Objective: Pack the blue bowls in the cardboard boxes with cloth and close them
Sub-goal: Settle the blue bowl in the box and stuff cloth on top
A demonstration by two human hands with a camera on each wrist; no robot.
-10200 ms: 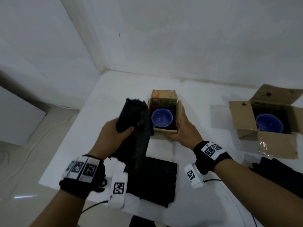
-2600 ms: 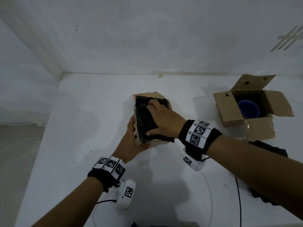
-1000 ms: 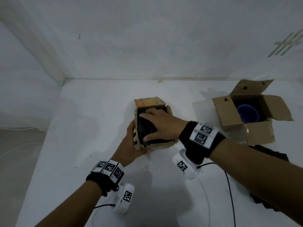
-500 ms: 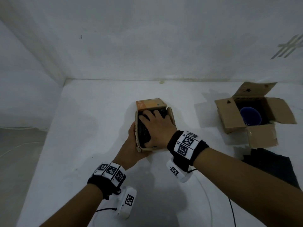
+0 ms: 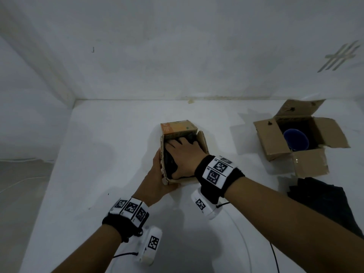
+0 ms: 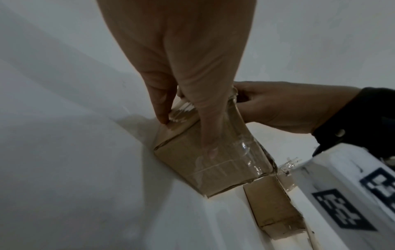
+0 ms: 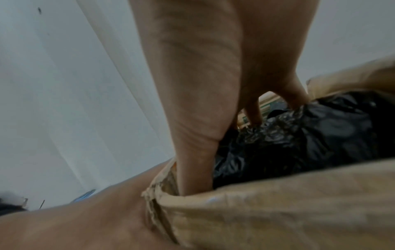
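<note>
A small cardboard box [image 5: 203, 141] stands mid-table with its far orange flap up. Black cloth [image 5: 169, 163] fills it, and its bowl is hidden beneath. My right hand [image 5: 184, 152] is inside the box, fingers spread flat and pressing the cloth [image 7: 299, 135] down, thumb along the near wall [image 7: 278, 203]. My left hand [image 5: 156, 179] grips the box's left near corner from outside, with thumb and fingers on the taped sides [image 6: 192, 160]. A second, larger box [image 5: 269, 138] stands at the right with flaps open and a blue bowl [image 5: 295, 139] uncovered inside.
Another black cloth [image 5: 319, 196] lies on the white table near the right box's front flap. White walls close in behind and on the left. The table's left edge drops to the floor. A cable [image 5: 273, 253] runs from my right wrist.
Ten seconds ago my left hand held the cloth beside the box and the bowl showed; now the cloth covers it. In the last second my right hand's fingers have pushed further toward the far wall.
</note>
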